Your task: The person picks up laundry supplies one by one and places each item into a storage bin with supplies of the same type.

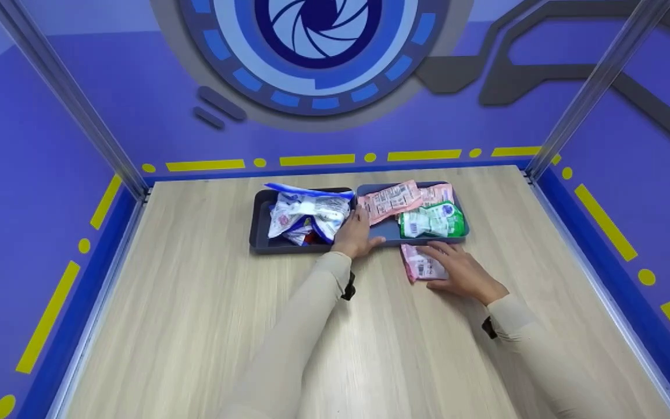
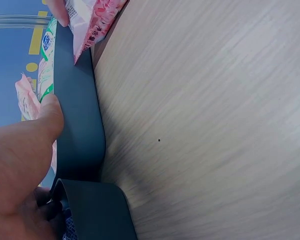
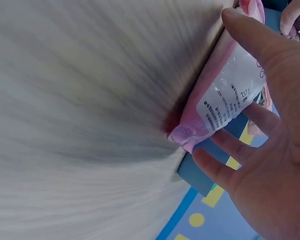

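My left hand lies where two trays meet, with its thumb over the front rim of the blue-grey right tray. Its fingers reach in beside a white-and-blue packet, partly hidden in the left wrist view. Just in front of the right tray, my right hand grips a pink packet. From the right wrist view, the thumb is on one side of this packet and the fingers are on the other. Salmon-pink packets and a green-and-white packet fill the right tray.
The dark grey left tray also holds a smaller red-and-blue packet under the white-and-blue one. Both trays sit side by side toward the back of the wooden table. Blue panels with yellow markings enclose the back and sides.
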A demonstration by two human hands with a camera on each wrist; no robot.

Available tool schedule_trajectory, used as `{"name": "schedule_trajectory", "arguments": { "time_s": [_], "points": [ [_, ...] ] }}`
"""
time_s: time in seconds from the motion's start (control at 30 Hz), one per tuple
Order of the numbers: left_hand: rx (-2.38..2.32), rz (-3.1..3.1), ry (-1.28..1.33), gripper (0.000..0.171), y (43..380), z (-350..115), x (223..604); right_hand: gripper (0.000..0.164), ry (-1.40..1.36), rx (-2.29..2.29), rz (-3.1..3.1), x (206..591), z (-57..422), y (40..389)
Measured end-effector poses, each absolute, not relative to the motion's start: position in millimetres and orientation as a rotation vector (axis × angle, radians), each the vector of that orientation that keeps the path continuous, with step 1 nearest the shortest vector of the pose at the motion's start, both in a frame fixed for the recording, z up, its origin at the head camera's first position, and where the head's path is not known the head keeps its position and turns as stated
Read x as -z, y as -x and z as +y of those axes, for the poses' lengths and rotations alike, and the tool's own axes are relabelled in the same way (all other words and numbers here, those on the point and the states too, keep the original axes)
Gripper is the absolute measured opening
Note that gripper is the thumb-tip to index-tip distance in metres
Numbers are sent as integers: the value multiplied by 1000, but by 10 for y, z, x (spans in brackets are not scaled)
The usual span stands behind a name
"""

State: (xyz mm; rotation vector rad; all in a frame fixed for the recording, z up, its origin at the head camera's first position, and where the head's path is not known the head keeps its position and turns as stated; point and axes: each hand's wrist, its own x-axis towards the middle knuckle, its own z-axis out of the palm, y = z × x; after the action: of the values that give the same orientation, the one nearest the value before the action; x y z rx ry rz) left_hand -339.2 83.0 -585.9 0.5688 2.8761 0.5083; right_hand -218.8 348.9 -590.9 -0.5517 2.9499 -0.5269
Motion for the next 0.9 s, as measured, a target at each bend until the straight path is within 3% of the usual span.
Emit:
{"name": "schedule_trajectory", "arguments": {
  "time_s": [0.9],
  "points": [
    [-517, 2882, -561, 102, 3353, 830, 5824, 83, 435, 514, 2924, 5868, 3533, 2171]
  ]
}}
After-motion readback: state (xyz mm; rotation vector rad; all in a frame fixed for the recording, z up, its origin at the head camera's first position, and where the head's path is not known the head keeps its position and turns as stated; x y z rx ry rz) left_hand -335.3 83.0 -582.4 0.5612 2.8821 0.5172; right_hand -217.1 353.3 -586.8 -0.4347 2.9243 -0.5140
